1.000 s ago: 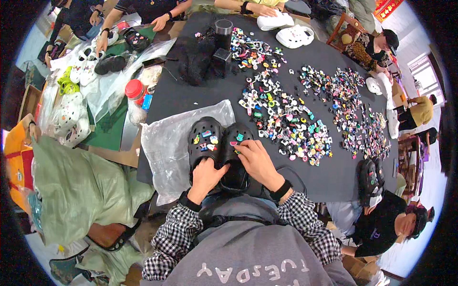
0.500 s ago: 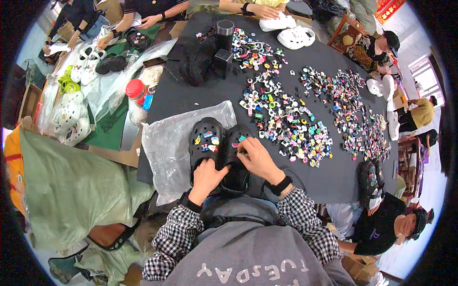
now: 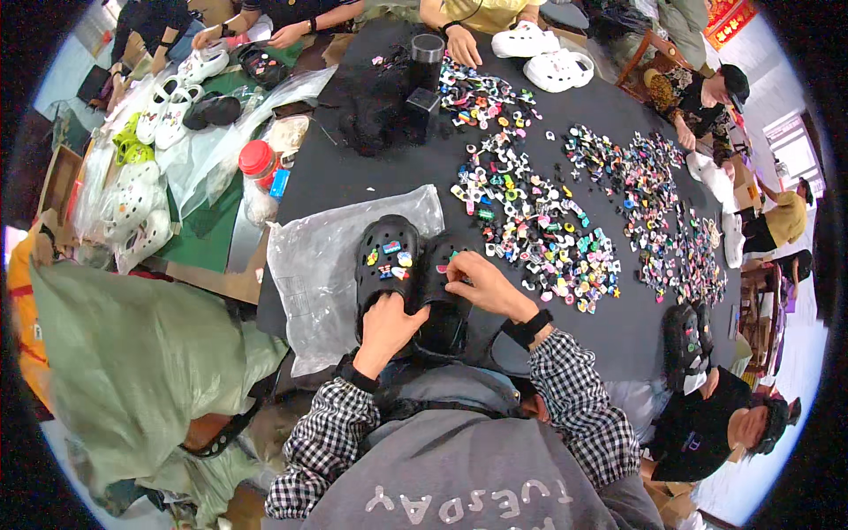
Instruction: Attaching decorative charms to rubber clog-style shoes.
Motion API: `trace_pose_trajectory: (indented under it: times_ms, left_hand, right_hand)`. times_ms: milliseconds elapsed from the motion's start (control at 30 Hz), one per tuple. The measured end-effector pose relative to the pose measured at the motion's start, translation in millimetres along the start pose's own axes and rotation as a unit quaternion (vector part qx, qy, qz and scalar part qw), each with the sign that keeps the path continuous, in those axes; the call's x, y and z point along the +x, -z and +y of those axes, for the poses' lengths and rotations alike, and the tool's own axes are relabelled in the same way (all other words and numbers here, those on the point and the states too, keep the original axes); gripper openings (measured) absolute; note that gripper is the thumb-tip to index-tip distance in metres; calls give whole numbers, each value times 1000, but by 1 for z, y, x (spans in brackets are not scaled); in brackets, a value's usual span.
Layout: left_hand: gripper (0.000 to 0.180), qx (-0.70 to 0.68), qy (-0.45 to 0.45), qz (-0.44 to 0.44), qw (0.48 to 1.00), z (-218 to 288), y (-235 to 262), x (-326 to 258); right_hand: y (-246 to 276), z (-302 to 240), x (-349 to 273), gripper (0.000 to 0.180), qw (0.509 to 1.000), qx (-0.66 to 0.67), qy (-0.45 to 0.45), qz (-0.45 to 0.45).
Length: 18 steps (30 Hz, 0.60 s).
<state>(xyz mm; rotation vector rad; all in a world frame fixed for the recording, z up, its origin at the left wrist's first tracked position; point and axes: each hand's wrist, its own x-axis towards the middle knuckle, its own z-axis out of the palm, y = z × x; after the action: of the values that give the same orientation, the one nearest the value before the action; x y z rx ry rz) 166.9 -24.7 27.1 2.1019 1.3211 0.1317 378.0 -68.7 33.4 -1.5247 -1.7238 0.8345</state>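
Two black clogs lie side by side, toes pointing away from me. The left clog (image 3: 385,237) carries several colourful charms (image 3: 392,262) on its upper. My left hand (image 3: 389,327) grips the pair at the foot openings, its thumb stretched across to the right clog (image 3: 435,305). Over the upper of that right clog, my right hand (image 3: 490,287) has its fingers bent, their tips at the holes. A small red and green charm shows beside the fingertips. Whatever lies between thumb and finger is hidden.
A clear plastic bag (image 3: 305,265) lies left of the clogs. Loose charms (image 3: 539,221) spread over the dark table (image 3: 353,199). A tumbler (image 3: 427,53), white clogs (image 3: 559,70) and a red-lidded jar (image 3: 257,159) stand farther off. Other people work around the table; black clogs (image 3: 682,340) lie right.
My right hand has shifted slightly on the right clog, and the greenish piece at its fingertips is out of sight. My left hand keeps its grip. Across the table, a person's hand has left the white clogs.
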Motion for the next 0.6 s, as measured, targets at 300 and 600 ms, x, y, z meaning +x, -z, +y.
trace_pose_trajectory:
  times_ms: [300, 600]
  left_hand:
    - [48, 2, 1, -20, 1000, -3, 0, 2]
    - [49, 15, 12, -29, 999, -4, 0, 2]
  right_hand:
    - [-7, -13, -5, 18, 994, -87, 53, 28]
    - [-16, -20, -9, 17, 987, -106, 65, 102]
